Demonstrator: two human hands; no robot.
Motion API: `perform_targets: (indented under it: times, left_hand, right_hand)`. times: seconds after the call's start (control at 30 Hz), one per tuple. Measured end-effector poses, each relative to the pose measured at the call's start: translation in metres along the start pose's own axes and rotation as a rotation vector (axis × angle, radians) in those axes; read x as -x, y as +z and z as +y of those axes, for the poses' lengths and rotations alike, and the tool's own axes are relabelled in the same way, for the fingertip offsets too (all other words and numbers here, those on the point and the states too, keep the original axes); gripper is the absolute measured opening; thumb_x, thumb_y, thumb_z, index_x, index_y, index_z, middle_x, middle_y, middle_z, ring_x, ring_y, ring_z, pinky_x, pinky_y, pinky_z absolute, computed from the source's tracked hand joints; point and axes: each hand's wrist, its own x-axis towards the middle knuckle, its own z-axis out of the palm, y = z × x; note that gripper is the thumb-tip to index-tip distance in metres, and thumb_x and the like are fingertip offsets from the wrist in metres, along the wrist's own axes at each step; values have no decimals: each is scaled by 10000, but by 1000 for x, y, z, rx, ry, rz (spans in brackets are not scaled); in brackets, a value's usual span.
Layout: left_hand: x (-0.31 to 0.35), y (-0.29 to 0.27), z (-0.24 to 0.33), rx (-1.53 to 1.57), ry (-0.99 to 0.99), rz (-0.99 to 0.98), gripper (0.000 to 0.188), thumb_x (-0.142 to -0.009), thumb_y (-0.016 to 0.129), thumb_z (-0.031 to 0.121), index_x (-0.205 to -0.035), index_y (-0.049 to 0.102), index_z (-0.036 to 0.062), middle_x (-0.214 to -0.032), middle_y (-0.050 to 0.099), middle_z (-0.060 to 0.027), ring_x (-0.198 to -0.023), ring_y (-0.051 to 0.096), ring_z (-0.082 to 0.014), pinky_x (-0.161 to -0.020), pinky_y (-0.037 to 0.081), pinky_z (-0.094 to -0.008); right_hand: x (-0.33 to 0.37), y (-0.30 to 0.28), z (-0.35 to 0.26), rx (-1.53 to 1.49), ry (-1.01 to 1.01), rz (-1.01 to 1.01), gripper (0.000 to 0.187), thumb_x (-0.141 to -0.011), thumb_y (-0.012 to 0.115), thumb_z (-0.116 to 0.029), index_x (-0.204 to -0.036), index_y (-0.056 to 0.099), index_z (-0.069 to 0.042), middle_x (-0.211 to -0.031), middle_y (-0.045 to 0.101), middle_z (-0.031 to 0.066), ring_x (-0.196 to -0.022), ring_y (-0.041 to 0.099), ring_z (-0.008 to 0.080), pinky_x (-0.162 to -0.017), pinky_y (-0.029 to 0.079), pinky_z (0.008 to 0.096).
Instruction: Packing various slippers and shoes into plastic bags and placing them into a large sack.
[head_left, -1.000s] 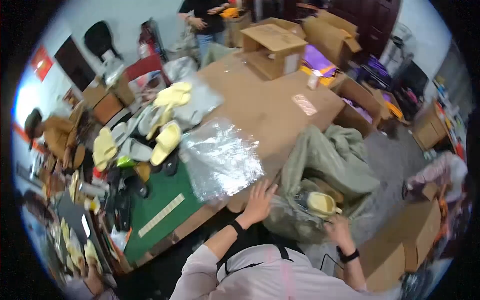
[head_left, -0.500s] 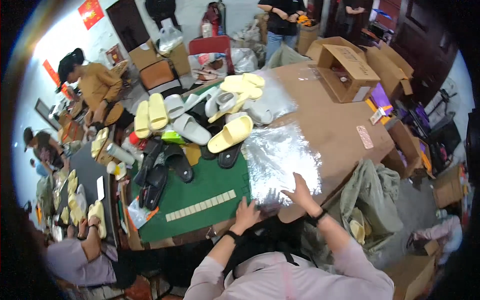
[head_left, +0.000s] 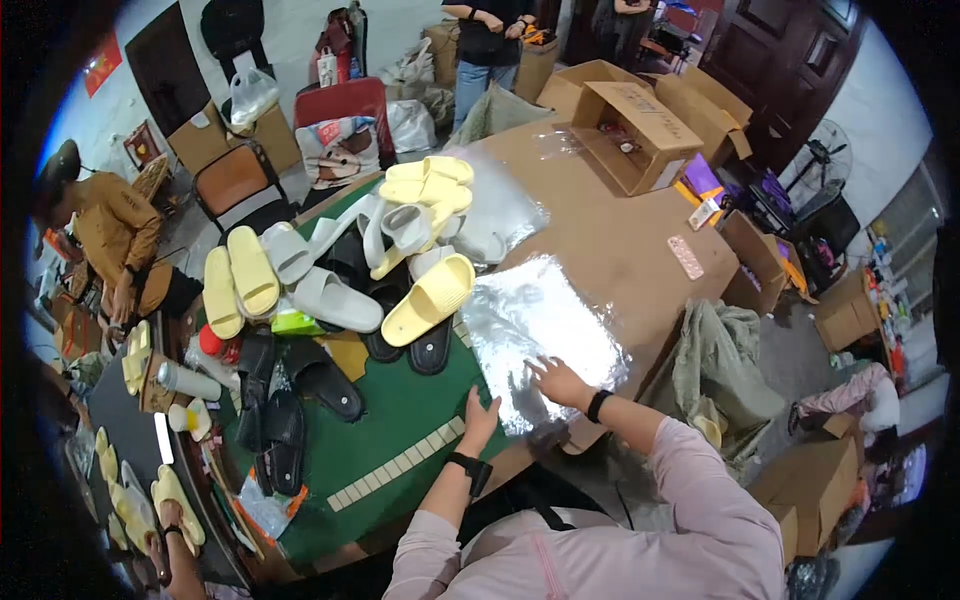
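A pile of shiny clear plastic bags (head_left: 545, 310) lies flat on the table. My right hand (head_left: 562, 384), fingers spread, rests on its near part. Beside the pile's lower left edge is my left hand (head_left: 480, 420), its thumb apart from the fingers and nothing in it. Left of it, a row of small cream labels or tiles (head_left: 397, 464) lies on the green mat (head_left: 400, 420). Beyond, slides are heaped: a yellow slide (head_left: 430, 300), a grey slide (head_left: 336, 299) and a black slide (head_left: 322, 378) among several others.
An open cardboard box (head_left: 640, 135) stands at the table's far right, with a pink patterned phone-shaped object (head_left: 685, 257) nearer. A greenish sack (head_left: 715, 360) sits beside the table's right edge. At lower left, another person's hand (head_left: 172, 515) touches a yellow slide.
The view has shifted rightward. My right hand has come down and left onto the plastic bags; my left hand has turned more upright beside them.
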Motion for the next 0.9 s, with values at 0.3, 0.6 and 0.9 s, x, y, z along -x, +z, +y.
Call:
perform_targets:
  times: [0.3,0.6,0.9]
  left_hand:
    - [-40,46,13,-20,-222,-63,644,-867,505,425,-1245,396,-85,-1189,483,-294,-1091,481,-398,-940,370,-419]
    - [-50,68,5,58,-203,198,753,-724,674,490,-1149,452,-91,-1113,538,-295,-1046,536,-383,-849,442,-413]
    - [-43,117,43,-251,-415,295,589,-734,694,346,-1161,404,62,-1145,489,-196,-1028,516,-403,-825,440,-518]
  right_hand:
    - [52,10,12,-217,66,8,208,-760,562,-140,-934,537,-28,-1335,372,233,-1118,469,366,-895,395,476]
    - [-1,16,19,-1033,359,55,308,-812,623,-289,-989,579,-41,-1028,575,135,-901,570,260,-749,466,397]
    - [-75,-11,137,-414,188,209,841,-542,819,-320,-1251,456,-52,-1437,218,204,-1356,106,362,-1095,108,489]
